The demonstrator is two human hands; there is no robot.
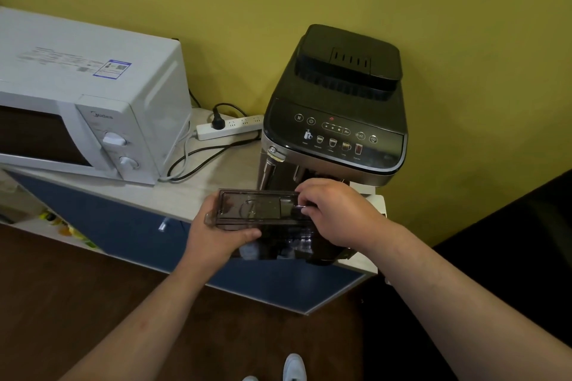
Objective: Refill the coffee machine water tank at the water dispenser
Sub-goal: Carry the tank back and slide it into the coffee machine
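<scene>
Coffee machine (334, 120) stands behind; we hold its water tank (257, 210) out in front of it, left hand (216, 235) gripping one end, right hand (337, 213) pinching its top; we judge removal done, filling and return left

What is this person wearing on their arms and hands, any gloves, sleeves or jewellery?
Nothing that shows. The left hand and right hand are bare: no gloves, rings or watch visible. The left forearm and right forearm are uncovered as far as the picture reaches, so no sleeve appears.
</scene>
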